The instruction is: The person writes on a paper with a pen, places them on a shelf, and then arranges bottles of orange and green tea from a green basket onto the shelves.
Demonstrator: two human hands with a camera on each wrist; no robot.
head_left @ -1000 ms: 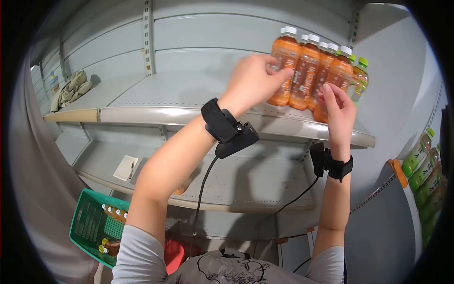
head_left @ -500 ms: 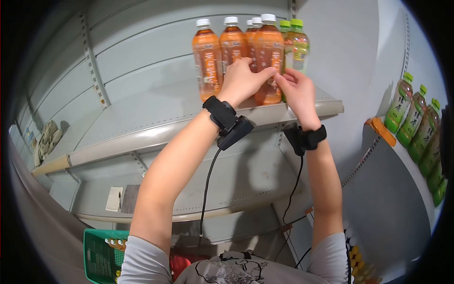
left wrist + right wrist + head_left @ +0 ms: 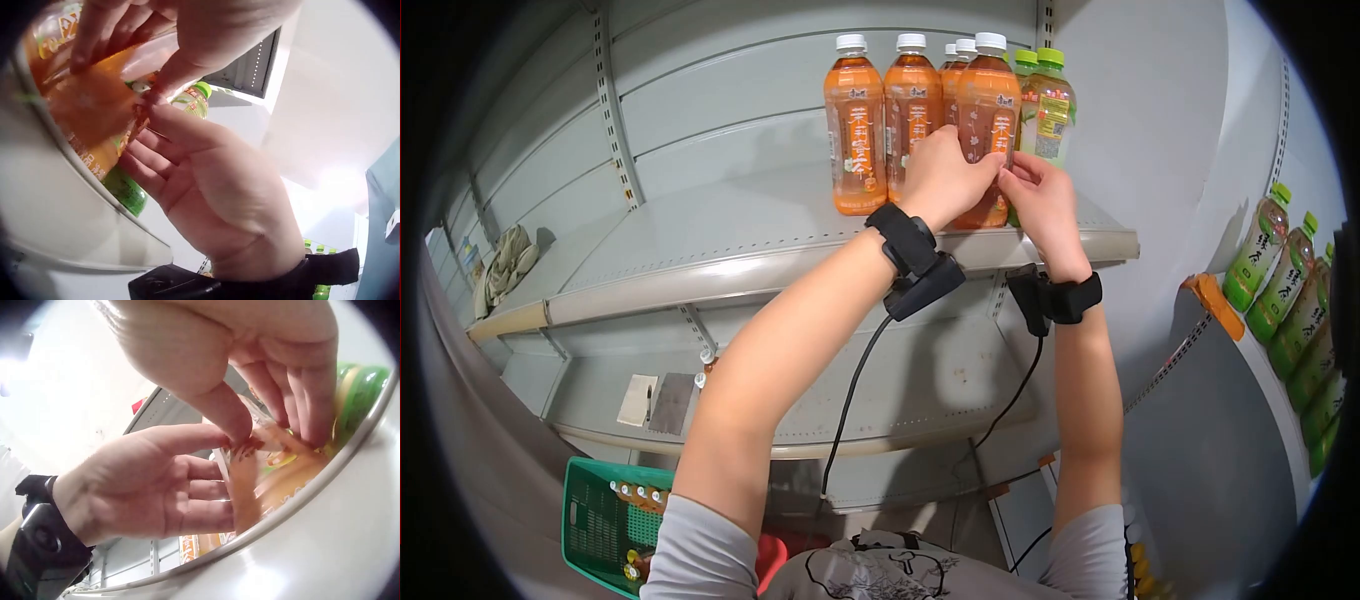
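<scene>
Both hands hold the front bottle of orange-labelled tea (image 3: 975, 115), which stands upright at the shelf's front edge. My left hand (image 3: 948, 180) has its fingers along the bottle's left side and its thumb across the front. On the other side, the fingers of my right hand (image 3: 1048, 205) wrap the bottle, and its thumb meets the left thumb on the label. In the left wrist view the orange bottle (image 3: 94, 106) shows between the two hands. Two matching bottles, one at the far left (image 3: 857, 130) and one beside it (image 3: 912, 95), stand to its left, with others partly hidden behind.
Green-capped bottles (image 3: 1050, 105) stand just right of the held one, near the side wall. Lower down are a notepad with a pen (image 3: 638, 400) and a green basket (image 3: 580, 530) holding bottles. Green-labelled bottles (image 3: 1258, 250) line a shelf at far right.
The head view has turned right. Both hands have come together on the front orange bottle; half a second ago they were there too. The bottles at left now stand spaced apart.
</scene>
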